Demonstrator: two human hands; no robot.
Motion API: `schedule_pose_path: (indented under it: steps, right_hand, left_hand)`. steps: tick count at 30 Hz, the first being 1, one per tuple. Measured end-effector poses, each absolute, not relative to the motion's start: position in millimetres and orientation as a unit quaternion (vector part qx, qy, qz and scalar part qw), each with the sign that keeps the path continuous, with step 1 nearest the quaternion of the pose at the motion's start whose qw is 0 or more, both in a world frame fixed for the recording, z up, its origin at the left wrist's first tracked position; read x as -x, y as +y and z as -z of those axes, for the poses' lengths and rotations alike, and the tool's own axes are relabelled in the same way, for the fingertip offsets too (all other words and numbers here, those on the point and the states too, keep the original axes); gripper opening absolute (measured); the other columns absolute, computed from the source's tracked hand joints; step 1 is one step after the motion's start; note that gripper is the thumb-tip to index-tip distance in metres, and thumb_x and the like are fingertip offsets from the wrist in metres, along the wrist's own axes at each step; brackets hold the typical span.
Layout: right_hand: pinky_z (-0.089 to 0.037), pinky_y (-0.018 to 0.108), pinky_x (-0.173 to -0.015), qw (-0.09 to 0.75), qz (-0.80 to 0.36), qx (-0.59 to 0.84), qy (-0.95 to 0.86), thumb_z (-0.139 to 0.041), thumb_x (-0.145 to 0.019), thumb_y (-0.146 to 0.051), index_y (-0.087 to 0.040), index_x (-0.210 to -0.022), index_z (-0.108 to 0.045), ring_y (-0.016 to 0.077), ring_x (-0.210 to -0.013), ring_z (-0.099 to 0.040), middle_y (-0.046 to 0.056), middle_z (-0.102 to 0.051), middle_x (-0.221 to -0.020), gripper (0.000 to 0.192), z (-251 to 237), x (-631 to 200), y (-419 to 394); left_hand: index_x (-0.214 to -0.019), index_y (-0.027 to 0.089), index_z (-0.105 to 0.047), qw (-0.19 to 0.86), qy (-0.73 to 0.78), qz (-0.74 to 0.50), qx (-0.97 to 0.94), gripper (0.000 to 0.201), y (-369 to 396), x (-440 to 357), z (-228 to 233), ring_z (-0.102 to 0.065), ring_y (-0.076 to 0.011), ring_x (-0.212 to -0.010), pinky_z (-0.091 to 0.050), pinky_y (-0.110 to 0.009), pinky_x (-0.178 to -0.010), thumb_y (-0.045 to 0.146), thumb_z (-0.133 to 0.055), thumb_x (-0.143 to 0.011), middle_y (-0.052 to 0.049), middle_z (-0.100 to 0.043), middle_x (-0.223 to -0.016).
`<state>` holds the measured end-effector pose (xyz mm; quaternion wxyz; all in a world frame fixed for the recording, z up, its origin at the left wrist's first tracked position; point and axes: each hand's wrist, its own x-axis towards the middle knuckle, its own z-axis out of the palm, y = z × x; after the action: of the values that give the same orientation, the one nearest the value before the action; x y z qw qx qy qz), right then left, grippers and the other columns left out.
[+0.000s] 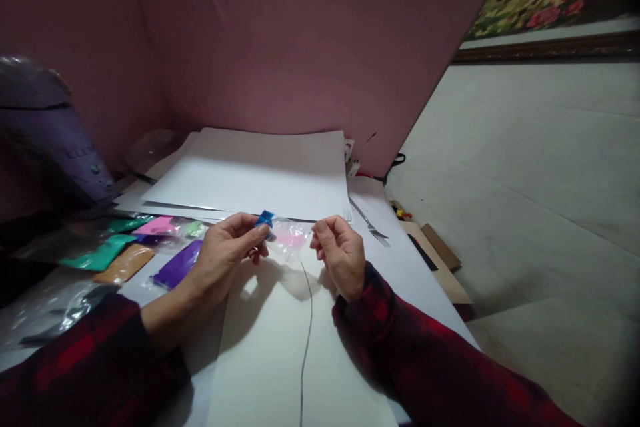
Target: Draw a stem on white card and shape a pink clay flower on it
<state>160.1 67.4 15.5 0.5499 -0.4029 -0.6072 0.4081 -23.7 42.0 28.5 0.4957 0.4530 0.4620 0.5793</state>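
Between both hands [227, 248] [340, 252], a clear packet [290, 238].

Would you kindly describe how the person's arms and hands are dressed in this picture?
Both arms wear long sleeves in a dark red and black plaid. The left sleeve is pushed partway up the forearm; the right sleeve reaches the wrist. The left hand and right hand are bare, with no gloves.

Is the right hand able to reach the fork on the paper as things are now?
Probably yes. The fork lies bare on the white sheet just beyond the right hand, nothing between them, though that hand pinches the clear packet.
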Motion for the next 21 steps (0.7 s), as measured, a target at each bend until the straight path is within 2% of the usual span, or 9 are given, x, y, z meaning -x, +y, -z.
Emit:
schedule_pose_path:
  steps: [3,6,8,11,14,16,18,20,21]
  right_hand:
    - [-0.036,0.022,-0.047,0.540,-0.398,0.389,-0.632,-0.061,-0.086,-0.042,-0.017,-0.075,-0.061,0.0080,-0.049,-0.044,-0.002,-0.056,-0.061,0.027,-17,-159,62]
    - [-0.037,0.022,-0.046,0.530,-0.428,0.385,-0.623,-0.066,-0.082,-0.042,-0.016,-0.082,-0.066,0.0082,-0.049,-0.046,-0.002,-0.058,-0.060,0.026,-19,-157,59]
    - [-0.034,0.021,-0.040,0.506,-0.477,0.388,-0.605,-0.067,-0.080,-0.045,-0.015,-0.091,-0.068,0.0068,-0.040,-0.042,-0.004,-0.056,-0.051,0.033,-21,-157,59]
    - [-0.027,0.018,-0.032,0.416,-0.578,0.376,-0.593,-0.065,-0.080,-0.051,-0.014,-0.112,-0.063,0.0055,-0.029,-0.037,-0.006,-0.054,-0.043,0.049,-24,-158,60]
    - [-0.028,0.015,-0.031,0.338,-0.647,0.356,-0.584,-0.066,-0.079,-0.052,-0.018,-0.128,-0.055,0.0078,-0.033,-0.050,-0.002,-0.065,-0.054,0.060,-25,-159,61]
    - [-0.028,0.014,-0.030,0.338,-0.655,0.354,-0.576,-0.069,-0.077,-0.051,-0.018,-0.121,-0.060,0.0085,-0.038,-0.055,0.001,-0.068,-0.061,0.056,-23,-159,62]
    - [-0.030,0.015,-0.031,0.378,-0.628,0.366,-0.574,-0.073,-0.073,-0.047,-0.015,-0.099,-0.069,0.0068,-0.038,-0.052,0.001,-0.066,-0.061,0.041,-20,-158,63]
    - [-0.032,0.016,-0.032,0.421,-0.584,0.380,-0.581,-0.074,-0.073,-0.041,-0.014,-0.080,-0.071,0.0052,-0.036,-0.045,-0.002,-0.061,-0.055,0.028,-16,-157,64]
    - [-0.033,0.017,-0.033,0.437,-0.563,0.381,-0.589,-0.073,-0.074,-0.037,-0.015,-0.078,-0.072,0.0052,-0.036,-0.043,-0.003,-0.059,-0.053,0.023,-15,-157,64]
  left_hand:
    - [-0.077,0.015,-0.063,0.487,0.467,-0.589,-0.445,0.024,43,24,-29,-0.060,-0.0122,-0.057,-0.045,-0.022,-0.052,0.034,-0.076,-0.072,0.000,-0.067,-0.068]
    - [-0.079,0.016,-0.061,0.489,0.466,-0.581,-0.454,0.023,42,23,-28,-0.065,-0.0144,-0.062,-0.049,-0.024,-0.055,0.034,-0.075,-0.073,0.001,-0.066,-0.069]
    - [-0.079,0.017,-0.060,0.489,0.462,-0.576,-0.465,0.023,41,21,-28,-0.067,-0.0156,-0.067,-0.050,-0.024,-0.058,0.033,-0.075,-0.073,0.002,-0.065,-0.070]
    - [-0.078,0.017,-0.059,0.486,0.461,-0.558,-0.490,0.024,39,21,-30,-0.068,-0.0164,-0.071,-0.052,-0.024,-0.060,0.033,-0.076,-0.073,0.002,-0.064,-0.071]
    - [-0.075,0.017,-0.058,0.495,0.448,-0.536,-0.517,0.025,40,21,-29,-0.068,-0.0174,-0.071,-0.052,-0.025,-0.059,0.034,-0.077,-0.071,0.002,-0.064,-0.070]
    - [-0.074,0.017,-0.057,0.504,0.444,-0.523,-0.525,0.027,42,22,-26,-0.067,-0.0170,-0.069,-0.051,-0.025,-0.058,0.034,-0.077,-0.070,0.001,-0.065,-0.071]
    - [-0.077,0.017,-0.058,0.510,0.444,-0.516,-0.526,0.027,43,23,-23,-0.066,-0.0160,-0.067,-0.051,-0.025,-0.057,0.035,-0.077,-0.070,0.000,-0.067,-0.072]
    - [-0.089,0.018,-0.062,0.506,0.442,-0.519,-0.527,0.029,43,23,-21,-0.064,-0.0149,-0.066,-0.050,-0.024,-0.058,0.035,-0.077,-0.071,0.000,-0.068,-0.073]
    - [-0.097,0.019,-0.063,0.499,0.444,-0.521,-0.531,0.033,42,23,-21,-0.064,-0.0146,-0.067,-0.049,-0.024,-0.059,0.035,-0.077,-0.072,0.000,-0.068,-0.075]
